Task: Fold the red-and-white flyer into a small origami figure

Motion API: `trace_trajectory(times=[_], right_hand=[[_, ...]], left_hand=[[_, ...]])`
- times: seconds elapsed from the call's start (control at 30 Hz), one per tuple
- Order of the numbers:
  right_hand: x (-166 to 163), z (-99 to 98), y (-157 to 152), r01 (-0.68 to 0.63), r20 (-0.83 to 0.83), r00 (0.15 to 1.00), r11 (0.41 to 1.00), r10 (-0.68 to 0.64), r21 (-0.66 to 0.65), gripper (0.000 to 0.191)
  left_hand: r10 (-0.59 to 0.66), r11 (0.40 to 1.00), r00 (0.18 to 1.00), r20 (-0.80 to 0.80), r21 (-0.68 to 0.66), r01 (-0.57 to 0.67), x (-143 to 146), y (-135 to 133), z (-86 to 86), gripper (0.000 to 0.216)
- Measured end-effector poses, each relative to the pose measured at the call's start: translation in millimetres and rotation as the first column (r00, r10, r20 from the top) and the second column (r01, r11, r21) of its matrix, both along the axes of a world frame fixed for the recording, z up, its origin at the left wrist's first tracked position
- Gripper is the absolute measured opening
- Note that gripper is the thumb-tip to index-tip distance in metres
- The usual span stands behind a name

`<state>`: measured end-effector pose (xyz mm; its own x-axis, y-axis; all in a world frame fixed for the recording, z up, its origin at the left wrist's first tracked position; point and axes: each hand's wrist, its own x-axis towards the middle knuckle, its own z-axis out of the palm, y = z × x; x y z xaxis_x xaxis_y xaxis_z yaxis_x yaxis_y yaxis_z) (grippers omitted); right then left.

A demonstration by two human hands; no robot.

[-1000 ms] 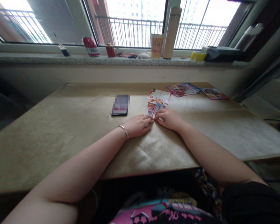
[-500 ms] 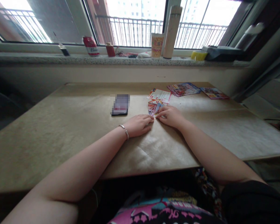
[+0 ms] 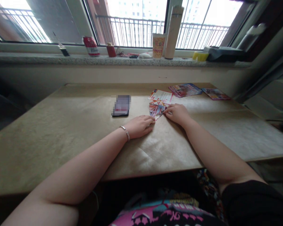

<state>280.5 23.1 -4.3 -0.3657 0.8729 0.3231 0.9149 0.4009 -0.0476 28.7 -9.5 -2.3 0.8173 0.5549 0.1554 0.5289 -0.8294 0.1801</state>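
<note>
One illustrated card (image 3: 157, 110) lies on the counter (image 3: 61, 131); the right hand (image 3: 178, 115) has slid up its right edge, away from the left hand (image 3: 141, 126) at the near corner. Each grip curls loosely, fingertips touching it; I cannot tell whether either pinches. Around lie one white card (image 3: 161, 95), one smartphone (image 3: 123, 105), two card piles (image 3: 186, 90).

A colourful printed card (image 3: 157, 108) is laid flat, its near corner touched by the left hand (image 3: 139, 126), its right edge by the right hand (image 3: 178, 114).
</note>
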Motion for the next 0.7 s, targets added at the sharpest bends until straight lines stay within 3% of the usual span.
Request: trace_trajectory(times=[0.7], right_hand=[[7.3,3.4,0.1,0.168,0.032,0.985,0.986,-0.169,0.012,0.027]], left_hand=[[0.003,0.999,1.000,0.013,-0.035,-0.003,0.4,-2.4,3.4,0.031]])
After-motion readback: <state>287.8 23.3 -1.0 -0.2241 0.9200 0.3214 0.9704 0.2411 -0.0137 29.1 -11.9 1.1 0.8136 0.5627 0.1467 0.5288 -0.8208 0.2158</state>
